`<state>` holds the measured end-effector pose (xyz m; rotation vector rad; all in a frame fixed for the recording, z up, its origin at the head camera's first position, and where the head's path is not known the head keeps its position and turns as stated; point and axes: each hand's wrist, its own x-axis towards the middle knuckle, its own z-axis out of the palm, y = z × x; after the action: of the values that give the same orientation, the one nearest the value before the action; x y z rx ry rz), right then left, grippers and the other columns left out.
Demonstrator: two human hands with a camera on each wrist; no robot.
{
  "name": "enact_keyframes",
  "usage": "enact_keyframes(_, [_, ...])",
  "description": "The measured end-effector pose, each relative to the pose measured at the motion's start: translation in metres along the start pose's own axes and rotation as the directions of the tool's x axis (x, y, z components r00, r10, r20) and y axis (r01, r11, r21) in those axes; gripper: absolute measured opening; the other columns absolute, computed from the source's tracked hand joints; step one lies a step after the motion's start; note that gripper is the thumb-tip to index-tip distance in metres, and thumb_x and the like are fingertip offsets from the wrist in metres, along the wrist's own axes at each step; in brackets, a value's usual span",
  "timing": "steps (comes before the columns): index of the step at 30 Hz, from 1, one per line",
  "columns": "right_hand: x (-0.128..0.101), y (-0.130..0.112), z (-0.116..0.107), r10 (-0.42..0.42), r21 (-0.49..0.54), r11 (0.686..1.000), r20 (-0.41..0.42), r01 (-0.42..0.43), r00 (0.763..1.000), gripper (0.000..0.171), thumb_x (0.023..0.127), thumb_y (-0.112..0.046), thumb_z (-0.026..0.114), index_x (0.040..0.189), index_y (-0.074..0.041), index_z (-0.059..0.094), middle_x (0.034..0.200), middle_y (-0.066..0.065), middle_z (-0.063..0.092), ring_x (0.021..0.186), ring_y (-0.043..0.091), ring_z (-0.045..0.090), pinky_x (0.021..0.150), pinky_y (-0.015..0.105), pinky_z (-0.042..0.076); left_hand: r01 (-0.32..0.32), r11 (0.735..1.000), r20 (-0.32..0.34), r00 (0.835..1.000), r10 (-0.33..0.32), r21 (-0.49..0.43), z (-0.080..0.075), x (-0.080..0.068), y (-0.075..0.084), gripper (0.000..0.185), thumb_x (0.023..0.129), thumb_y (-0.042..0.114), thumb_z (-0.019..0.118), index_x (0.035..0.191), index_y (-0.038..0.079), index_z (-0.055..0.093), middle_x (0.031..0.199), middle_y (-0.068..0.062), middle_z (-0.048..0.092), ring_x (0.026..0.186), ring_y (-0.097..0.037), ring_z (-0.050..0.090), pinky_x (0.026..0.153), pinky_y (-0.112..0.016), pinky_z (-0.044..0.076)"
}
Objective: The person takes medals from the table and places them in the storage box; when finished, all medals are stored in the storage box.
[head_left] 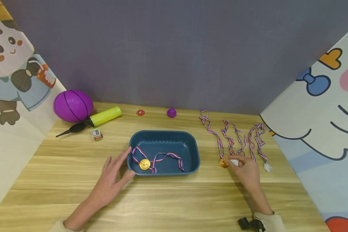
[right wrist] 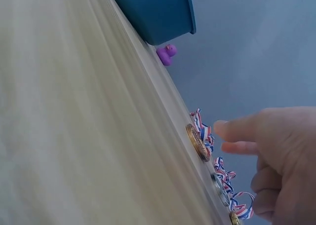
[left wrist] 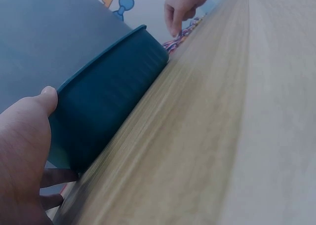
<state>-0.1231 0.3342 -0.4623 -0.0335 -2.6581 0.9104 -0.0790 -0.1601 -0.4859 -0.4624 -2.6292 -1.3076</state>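
My left hand (head_left: 111,178) rests against the left end of a dark blue plastic basin (head_left: 193,151), its thumb at the near corner and its fingers spread along the side. Inside the basin lies a gold medal (head_left: 145,164) on a red, white and blue ribbon. Over a row of ribboned medals hovers my right hand (head_left: 246,170), thumb and index finger extended, the other fingers bent, nothing held. Just below its fingertips are a bronze-coloured medal (right wrist: 198,143) and a silver medal (right wrist: 220,189). A gold medal (right wrist: 234,218) lies beyond, covered by the hand in the head view.
Another silver medal (head_left: 268,167) lies at the row's right end. Along the back are a purple ball (head_left: 73,106), a yellow hand pump (head_left: 105,116), a small box (head_left: 96,134), a red poker chip (head_left: 140,112) and a purple rubber duck (head_left: 171,112). A grey partition (head_left: 162,58) stands behind.
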Motion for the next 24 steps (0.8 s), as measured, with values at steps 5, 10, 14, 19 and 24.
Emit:
enact_keyframes(5, [0.0,0.001,0.003,0.006,-0.091,0.996,0.071,0.0,0.997,0.029,0.088,-0.032,0.097,0.105,-0.01,0.089,0.054,-0.011,0.035,0.048,0.005,0.027,0.044,0.024,0.023,0.0,1.0,0.0,1.0,0.0,0.0,0.0,0.0,0.0,0.081,0.108,0.026,0.072,0.177,0.03,0.029,0.172,-0.016,0.047,0.158,-0.048,0.041,0.134,-0.073,0.004])
enact_keyframes(10, [-0.002,0.0,0.007,0.018,-0.136,0.991,0.13,-0.001,0.991,0.04,0.086,-0.038,0.098,0.111,-0.009,0.088,0.053,-0.011,0.037,0.048,0.005,0.027,0.042,0.023,0.023,0.001,1.0,0.002,1.0,-0.001,-0.002,0.0,0.0,0.0,0.081,0.109,0.027,0.071,0.177,0.031,0.029,0.173,-0.016,0.047,0.159,-0.048,0.041,0.134,-0.073,0.004])
enact_keyframes(14, [-0.004,-0.001,0.01,-0.019,-0.142,0.989,0.156,0.041,0.988,0.037,0.089,-0.035,0.096,0.115,-0.011,0.087,0.058,-0.01,0.044,0.049,0.004,0.03,0.043,0.024,0.025,0.001,1.0,0.004,1.0,-0.001,-0.004,0.0,0.0,0.0,0.08,0.109,0.027,0.071,0.177,0.031,0.029,0.172,-0.016,0.047,0.159,-0.048,0.041,0.134,-0.074,0.004])
enact_keyframes(19, [-0.005,0.0,0.012,-0.112,-0.131,0.982,0.181,0.137,0.977,0.033,0.092,-0.03,0.093,0.12,-0.012,0.086,0.059,-0.011,0.045,0.049,0.001,0.029,0.043,0.023,0.026,-0.002,1.0,0.004,1.0,0.002,-0.005,0.0,0.0,0.0,0.08,0.109,0.027,0.071,0.177,0.03,0.03,0.172,-0.016,0.048,0.158,-0.048,0.041,0.133,-0.074,0.004])
enact_keyframes(24, [-0.004,0.001,0.011,-0.104,-0.121,0.984,0.205,0.131,0.973,0.045,0.089,-0.033,0.096,0.127,-0.012,0.083,0.059,-0.011,0.044,0.05,0.001,0.029,0.044,0.021,0.024,-0.005,1.0,0.004,1.0,0.005,-0.009,0.0,0.0,0.0,0.08,0.109,0.027,0.07,0.177,0.031,0.029,0.172,-0.017,0.047,0.158,-0.048,0.041,0.133,-0.074,0.004])
